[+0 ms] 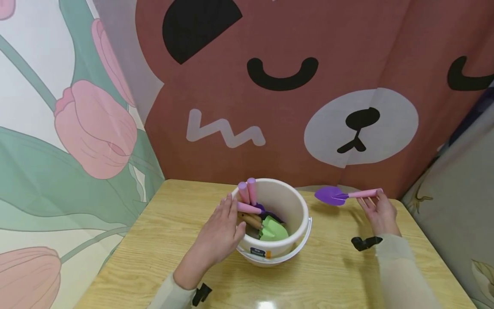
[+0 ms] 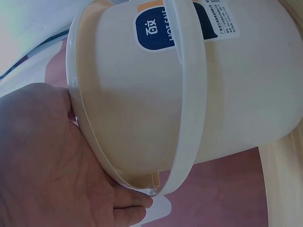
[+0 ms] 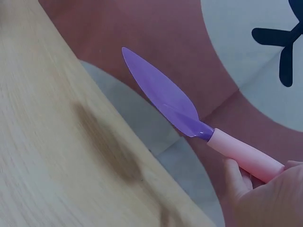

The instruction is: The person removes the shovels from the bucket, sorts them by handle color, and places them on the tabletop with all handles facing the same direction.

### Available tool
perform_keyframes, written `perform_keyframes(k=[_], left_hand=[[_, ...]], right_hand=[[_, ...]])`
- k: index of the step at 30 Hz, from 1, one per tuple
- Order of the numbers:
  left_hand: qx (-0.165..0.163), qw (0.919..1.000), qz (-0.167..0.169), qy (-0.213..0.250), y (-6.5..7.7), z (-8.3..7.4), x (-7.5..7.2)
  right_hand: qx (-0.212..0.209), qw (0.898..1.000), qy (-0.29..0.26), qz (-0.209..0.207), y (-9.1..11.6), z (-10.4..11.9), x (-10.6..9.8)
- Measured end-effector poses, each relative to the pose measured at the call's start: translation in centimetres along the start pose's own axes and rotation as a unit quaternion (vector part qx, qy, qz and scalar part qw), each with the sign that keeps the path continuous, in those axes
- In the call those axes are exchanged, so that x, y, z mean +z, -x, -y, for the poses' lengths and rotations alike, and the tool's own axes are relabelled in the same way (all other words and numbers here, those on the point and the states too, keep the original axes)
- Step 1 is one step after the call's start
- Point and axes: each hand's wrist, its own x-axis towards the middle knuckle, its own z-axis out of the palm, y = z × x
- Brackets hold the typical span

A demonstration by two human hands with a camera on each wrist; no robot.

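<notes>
A purple garden trowel [image 1: 331, 195] with a pink handle is held up above the table's right side. My right hand [image 1: 380, 212] pinches its handle between thumb and fingers, and the blade points left. On the table stands a white bucket [image 1: 297, 214] with its handle hanging down at the front. Inside it lie a green shovel [image 1: 273, 229] with a wooden handle and several pink-handled tools [image 1: 247, 193]. My left hand [image 1: 218, 234] rests against the bucket's left rim with its fingers straight. The left wrist view shows that palm [image 2: 57, 156] beside the rim.
The bucket is on a light wooden table [image 1: 173, 214]. Behind it hangs a brown curtain [image 1: 278, 120] with a bear face. A tulip-patterned curtain [image 1: 34, 180] borders the left side, and a pale curtain [image 1: 459, 193] the right.
</notes>
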Motion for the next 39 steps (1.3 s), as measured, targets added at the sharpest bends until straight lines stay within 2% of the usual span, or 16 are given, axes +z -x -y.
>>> perform_keyframes(k=[8,15,25,34,39], left_hand=[[-0.003,1.0000,0.000,0.002,0.3,0.0,-0.1],[0.000,1.0000,-0.004,0.002,0.3,0.1,0.0],[0.001,0.9999,-0.003,0.014,0.2,-0.2,-0.1],[0.005,0.9999,-0.010,0.004,0.1,0.0,0.0],[0.007,0.9999,-0.005,0.007,0.2,0.1,-0.1]], right_hand=[[-0.012,1.000,-0.005,-0.024,-1.6,-0.6,-0.5],[-0.001,0.999,-0.019,-0.030,-2.7,-1.1,-0.9],[-0.001,0.999,0.016,-0.044,-4.3,-1.8,-1.7],[0.036,0.999,0.003,-0.014,-4.4,-2.4,-2.2],[0.036,0.999,0.002,-0.004,-4.2,-2.8,-2.4]])
